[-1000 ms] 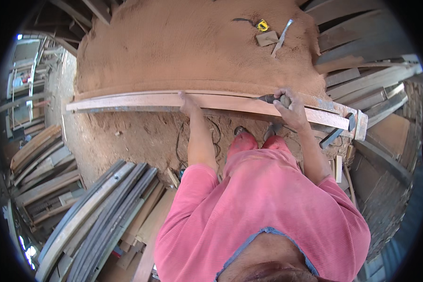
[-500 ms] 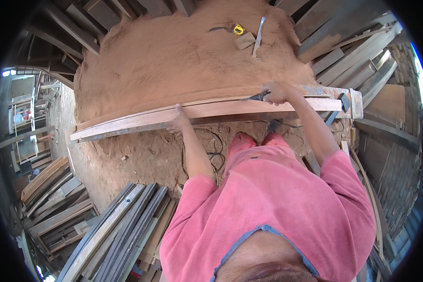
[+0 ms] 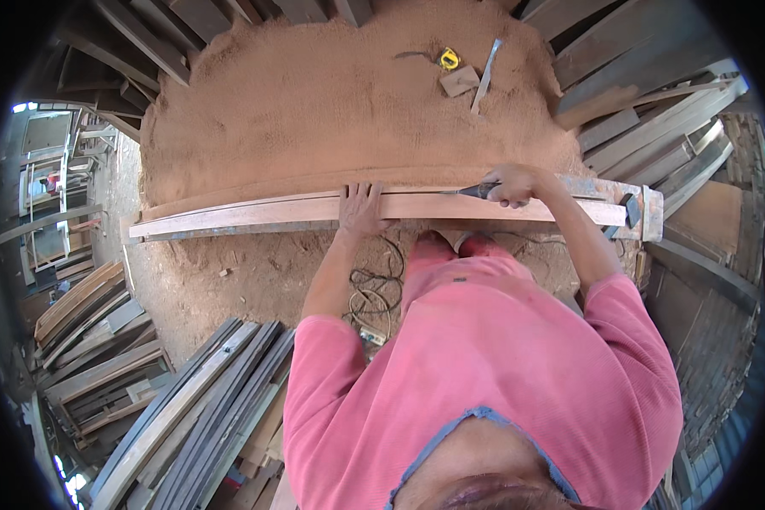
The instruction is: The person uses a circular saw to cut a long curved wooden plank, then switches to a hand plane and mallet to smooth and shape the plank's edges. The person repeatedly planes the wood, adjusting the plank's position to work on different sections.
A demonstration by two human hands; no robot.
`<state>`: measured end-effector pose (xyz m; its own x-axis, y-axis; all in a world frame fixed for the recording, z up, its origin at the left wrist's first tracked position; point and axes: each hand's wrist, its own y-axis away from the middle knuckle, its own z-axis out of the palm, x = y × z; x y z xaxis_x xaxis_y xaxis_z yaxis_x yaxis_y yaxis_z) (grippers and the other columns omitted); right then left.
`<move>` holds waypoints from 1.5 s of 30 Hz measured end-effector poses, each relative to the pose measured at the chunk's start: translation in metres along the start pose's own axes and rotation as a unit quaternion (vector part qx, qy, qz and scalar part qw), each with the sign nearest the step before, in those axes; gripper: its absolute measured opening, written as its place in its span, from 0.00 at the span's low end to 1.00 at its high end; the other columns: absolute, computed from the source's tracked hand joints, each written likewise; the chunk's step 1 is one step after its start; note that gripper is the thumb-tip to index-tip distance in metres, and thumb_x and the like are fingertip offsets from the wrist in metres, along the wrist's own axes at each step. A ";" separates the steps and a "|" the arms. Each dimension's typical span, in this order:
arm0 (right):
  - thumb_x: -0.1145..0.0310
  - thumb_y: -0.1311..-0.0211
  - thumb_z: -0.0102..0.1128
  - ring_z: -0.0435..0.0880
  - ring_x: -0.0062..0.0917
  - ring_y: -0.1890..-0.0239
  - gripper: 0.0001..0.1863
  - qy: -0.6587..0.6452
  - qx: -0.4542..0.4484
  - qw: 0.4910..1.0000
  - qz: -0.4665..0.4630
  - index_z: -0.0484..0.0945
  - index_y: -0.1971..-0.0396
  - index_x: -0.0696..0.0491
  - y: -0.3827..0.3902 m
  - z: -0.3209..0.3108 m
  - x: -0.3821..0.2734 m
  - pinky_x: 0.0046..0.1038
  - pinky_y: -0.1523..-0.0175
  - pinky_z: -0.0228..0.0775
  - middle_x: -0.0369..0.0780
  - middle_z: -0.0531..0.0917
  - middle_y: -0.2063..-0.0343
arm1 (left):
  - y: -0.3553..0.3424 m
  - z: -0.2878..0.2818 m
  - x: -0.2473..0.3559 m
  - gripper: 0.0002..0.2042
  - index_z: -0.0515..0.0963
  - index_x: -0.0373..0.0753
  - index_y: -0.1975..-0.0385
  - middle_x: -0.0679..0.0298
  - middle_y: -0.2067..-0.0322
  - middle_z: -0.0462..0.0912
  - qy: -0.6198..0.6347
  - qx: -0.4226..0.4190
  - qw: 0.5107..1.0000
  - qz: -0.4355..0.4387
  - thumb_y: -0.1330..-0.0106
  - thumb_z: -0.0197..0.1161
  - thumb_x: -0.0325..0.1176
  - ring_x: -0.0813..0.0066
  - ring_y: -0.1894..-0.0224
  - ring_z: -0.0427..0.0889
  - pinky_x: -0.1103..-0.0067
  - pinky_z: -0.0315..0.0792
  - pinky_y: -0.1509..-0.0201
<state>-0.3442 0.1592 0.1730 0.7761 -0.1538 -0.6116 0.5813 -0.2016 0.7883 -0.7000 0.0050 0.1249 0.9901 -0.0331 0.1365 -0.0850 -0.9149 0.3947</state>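
One pale plank [image 3: 263, 212] runs nine-to-three o'clock beneath your left hand [image 3: 362, 209], fingers slightly spread; at three o'clock, your right hand's [image 3: 513, 184] fingers wrap a dark tool [image 3: 478, 191] pointing toward nine.

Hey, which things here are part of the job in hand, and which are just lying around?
In use:
- long pale board, under the left hand
- dark-handled tool, in the right hand

Apparently just lying about:
- yellow tape measure
- small wood block
- narrow flat strip
- stacked planks, lower left
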 end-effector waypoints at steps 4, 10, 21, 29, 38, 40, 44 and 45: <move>0.68 0.38 0.62 0.78 0.18 0.79 0.31 -0.147 0.054 0.988 -0.010 0.73 0.32 0.52 0.014 0.010 0.030 0.22 0.76 0.72 0.36 0.82 0.74 | 0.002 0.006 0.001 0.48 0.67 0.42 0.38 0.50 0.41 0.72 -0.011 0.134 0.990 0.044 0.59 0.79 0.61 0.48 0.37 0.68 0.47 0.56 0.30; 0.60 0.39 0.68 0.85 0.23 0.73 0.28 -0.050 0.029 0.994 0.089 0.79 0.38 0.49 0.012 -0.009 0.009 0.28 0.70 0.77 0.40 0.87 0.66 | -0.021 0.005 -0.020 0.53 0.62 0.38 0.30 0.42 0.30 0.62 -0.090 0.056 0.979 0.172 0.56 0.77 0.59 0.40 0.27 0.56 0.40 0.41 0.25; 0.59 0.59 0.74 0.88 0.43 0.63 0.16 0.137 0.371 0.905 0.153 0.90 0.67 0.48 0.025 0.055 -0.038 0.41 0.56 0.79 0.46 0.88 0.70 | -0.046 0.043 -0.047 0.39 0.61 0.40 0.28 0.45 0.26 0.55 -0.115 0.111 0.954 0.255 0.39 0.64 0.49 0.37 0.23 0.48 0.38 0.35 0.24; 0.67 0.62 0.68 0.88 0.48 0.65 0.12 0.121 0.488 0.825 0.258 0.87 0.76 0.57 0.012 0.100 -0.101 0.45 0.58 0.80 0.53 0.86 0.74 | -0.052 0.075 -0.071 0.31 0.57 0.45 0.26 0.52 0.24 0.55 -0.050 0.096 0.949 0.295 0.29 0.52 0.41 0.44 0.22 0.48 0.37 0.38 0.25; 0.64 0.51 0.66 0.88 0.46 0.58 0.15 0.138 0.418 0.871 0.217 0.85 0.67 0.59 0.012 0.056 -0.108 0.43 0.53 0.80 0.52 0.88 0.67 | -0.068 0.059 -0.061 0.31 0.57 0.47 0.25 0.48 0.26 0.57 -0.071 0.139 0.935 0.320 0.27 0.50 0.47 0.41 0.25 0.55 0.38 0.45 0.26; 0.62 0.47 0.66 0.88 0.46 0.58 0.18 0.048 0.495 0.856 0.144 0.84 0.62 0.61 0.021 0.064 -0.108 0.42 0.52 0.79 0.50 0.88 0.65 | -0.072 0.068 -0.063 0.32 0.56 0.47 0.25 0.48 0.26 0.57 -0.087 0.130 0.931 0.329 0.27 0.50 0.48 0.41 0.25 0.55 0.39 0.43 0.25; 0.66 0.42 0.65 0.86 0.47 0.59 0.12 -0.126 0.719 0.684 -0.009 0.81 0.63 0.59 0.016 0.108 -0.095 0.41 0.54 0.77 0.49 0.85 0.68 | -0.066 0.059 -0.058 0.31 0.56 0.47 0.25 0.47 0.26 0.57 -0.055 0.093 0.945 0.309 0.27 0.50 0.47 0.41 0.25 0.55 0.40 0.43 0.25; 0.67 0.41 0.65 0.85 0.47 0.61 0.11 -0.110 0.758 0.643 -0.002 0.80 0.64 0.59 0.003 0.116 -0.100 0.42 0.55 0.77 0.49 0.85 0.69 | -0.065 0.057 -0.058 0.31 0.56 0.47 0.25 0.46 0.26 0.57 -0.059 0.084 0.947 0.306 0.27 0.50 0.47 0.41 0.25 0.56 0.40 0.43 0.25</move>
<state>-0.4482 0.0614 0.2288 0.6255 -0.2493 -0.7393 -0.4518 -0.8883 -0.0827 -0.7454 0.0430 0.0392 0.7675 -0.6133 0.1865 -0.6376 -0.7603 0.1240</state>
